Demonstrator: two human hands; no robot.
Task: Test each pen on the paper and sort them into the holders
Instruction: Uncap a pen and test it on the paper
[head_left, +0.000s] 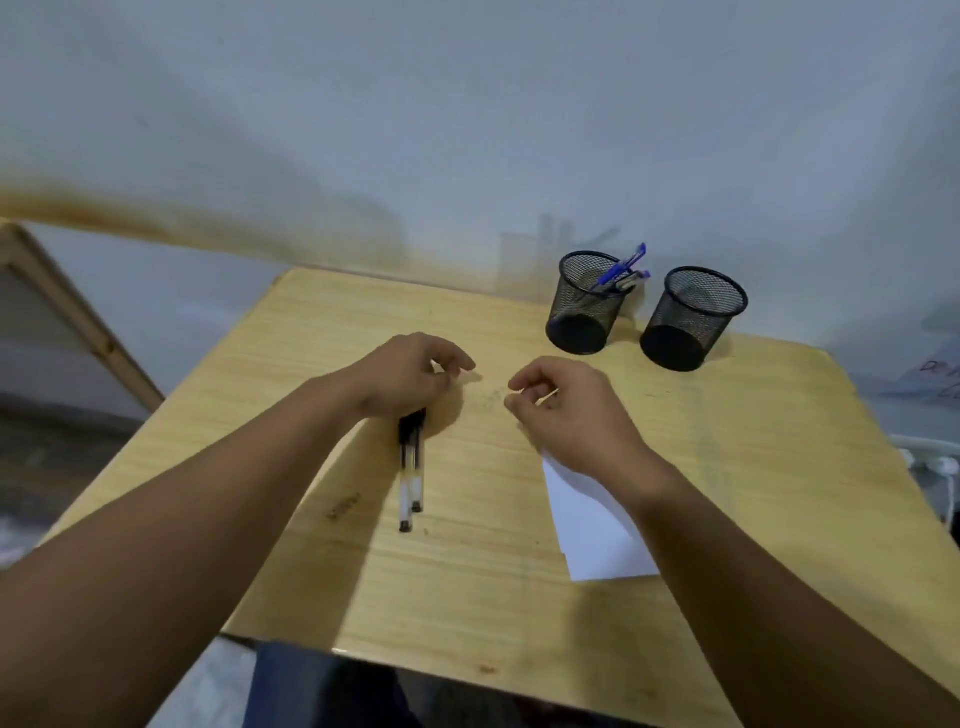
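My left hand (410, 379) is over the middle of the wooden table (467, 587), fingers curled. Two clear pens with black caps (410, 467) stick out from under its palm toward me, and it appears to grip their far ends. My right hand (566, 410) hovers with loosely curled fingers and holds nothing. It is above the far end of a white paper sheet (592, 530). Two black mesh holders stand at the far right. The left holder (587, 306) has blue pens (621, 270) in it. The right holder (691, 317) looks empty.
A pale wall runs behind the table. A wooden frame (67, 322) leans at the left. White cables (935, 467) lie off the table's right edge. My dark trouser leg (332, 686) shows below the near edge.
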